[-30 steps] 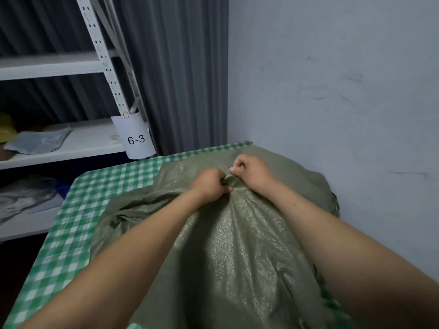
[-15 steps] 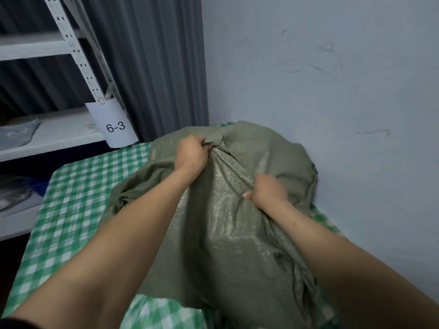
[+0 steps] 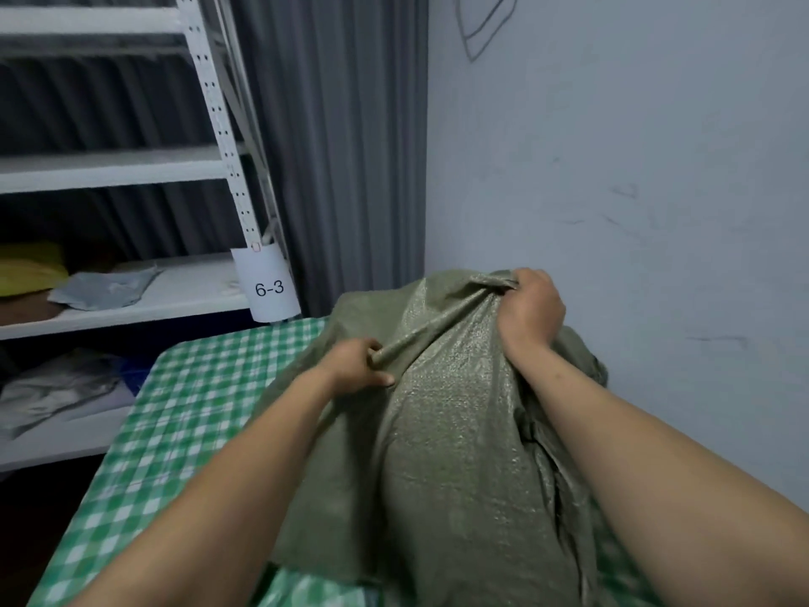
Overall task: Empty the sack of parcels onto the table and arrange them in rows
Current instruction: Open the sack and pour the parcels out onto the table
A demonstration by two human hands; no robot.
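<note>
A bulging olive-green woven sack (image 3: 459, 453) lies on the table with the green-and-white checked cloth (image 3: 184, 409), close to the wall on the right. My right hand (image 3: 532, 306) is closed on a gathered bunch of the sack's fabric at its far top end. My left hand (image 3: 357, 365) pinches a taut fold of the same fabric lower and to the left. The fold stretches tight between both hands. No parcels show; whatever fills the sack is hidden.
A white metal shelf rack (image 3: 219, 124) stands beyond the table's left side, with a tag marked 6-3 (image 3: 268, 284) and grey and yellow bags on its shelves. A grey curtain (image 3: 341, 146) hangs behind. A pale wall (image 3: 634, 190) runs right beside the sack.
My right hand has gone from the sack's right side up to its far top end and gripped there. My left hand has dropped from the top to a lower fold on the left.
</note>
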